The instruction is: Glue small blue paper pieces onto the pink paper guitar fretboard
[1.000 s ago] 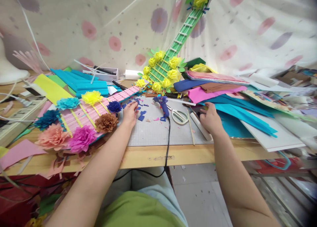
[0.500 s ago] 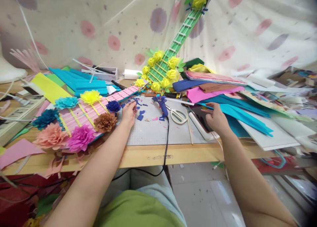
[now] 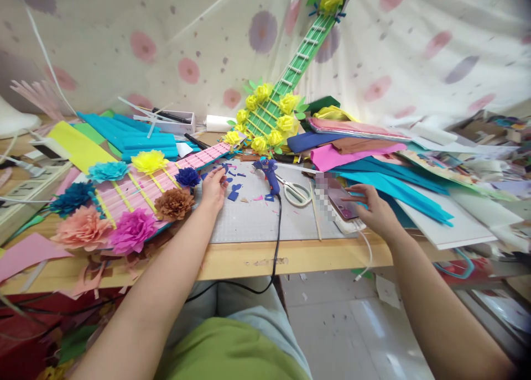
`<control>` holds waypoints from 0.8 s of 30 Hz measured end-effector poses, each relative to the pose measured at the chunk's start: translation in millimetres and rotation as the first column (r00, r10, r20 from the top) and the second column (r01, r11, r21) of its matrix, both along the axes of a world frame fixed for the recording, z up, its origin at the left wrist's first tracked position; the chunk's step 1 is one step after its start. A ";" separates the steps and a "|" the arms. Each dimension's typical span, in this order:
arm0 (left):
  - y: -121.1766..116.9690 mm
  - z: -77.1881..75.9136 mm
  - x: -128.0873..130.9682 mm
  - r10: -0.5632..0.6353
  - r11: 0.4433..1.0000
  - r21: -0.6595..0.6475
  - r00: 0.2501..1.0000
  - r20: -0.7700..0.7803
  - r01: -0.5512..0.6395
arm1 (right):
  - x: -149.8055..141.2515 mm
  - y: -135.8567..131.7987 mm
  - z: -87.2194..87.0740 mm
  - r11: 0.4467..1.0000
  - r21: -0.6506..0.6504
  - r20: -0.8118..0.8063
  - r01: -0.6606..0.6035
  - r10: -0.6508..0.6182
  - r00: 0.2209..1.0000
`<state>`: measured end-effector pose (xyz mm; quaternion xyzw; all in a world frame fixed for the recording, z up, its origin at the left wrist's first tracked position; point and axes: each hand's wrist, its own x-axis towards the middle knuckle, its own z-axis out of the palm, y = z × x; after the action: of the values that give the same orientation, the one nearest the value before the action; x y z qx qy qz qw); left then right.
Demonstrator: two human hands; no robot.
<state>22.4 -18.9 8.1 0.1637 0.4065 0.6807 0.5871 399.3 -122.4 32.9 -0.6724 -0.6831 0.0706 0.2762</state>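
My left hand (image 3: 213, 187) rests at the mat's left side, its fingertips bent together beside dark blue paper scraps (image 3: 234, 194). Whatever those fingertips hold, if anything, is too small to name. Just left of it lies a pink paper guitar (image 3: 124, 194) bordered with paper flowers, a dark blue flower (image 3: 187, 177) closest to the hand. My right hand (image 3: 371, 206) hovers at the right edge of a phone (image 3: 342, 198), fingers stretched out and apart. The phone lies on a white power bank or similar block (image 3: 352, 227) with a white cable; pixels blur its left part.
A blue glue gun (image 3: 271, 178) stands mid-mat, its black cord (image 3: 277, 253) running over the table edge. Scissors (image 3: 297, 194) and a thin stick (image 3: 316, 211) lie beside it. Behind, a green paper guitar (image 3: 265, 117) leans upright. Crepe paper (image 3: 398, 189) piles up at right.
My right hand has shifted slightly right and down, its fingers moving from over the phone to its right edge. The phone's screen looks brighter. My left hand stays about where it was.
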 end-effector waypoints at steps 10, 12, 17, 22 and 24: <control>2.3 -2.8 -2.0 0.010 1.000 0.001 1.000 0.029 -0.010 | -25.5 44.4 -2.2 0.991 0.054 -0.050 -0.119 0.122 0.991; 3.0 -3.7 -2.1 0.012 1.000 0.007 0.999 0.033 -0.012 | -25.8 38.9 1.4 0.993 0.058 -0.046 -0.103 0.106 0.993; 2.9 -2.4 -1.4 0.019 1.000 0.006 0.998 0.065 -0.020 | -16.4 21.1 5.7 0.995 0.075 -0.016 -0.069 0.070 0.997; 3.1 -1.5 -1.3 0.022 1.000 -0.006 0.997 0.074 -0.021 | -8.1 16.9 3.8 0.993 0.074 0.007 -0.095 0.095 0.995; 3.7 -2.2 -1.6 0.023 1.000 -0.009 0.997 0.071 -0.022 | -8.3 16.3 2.7 0.993 0.063 0.032 -0.104 0.102 0.994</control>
<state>20.8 -15.2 5.9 0.1325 0.3900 0.6910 0.5940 391.0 -106.1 35.5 -0.6278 -0.7227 0.0531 0.2841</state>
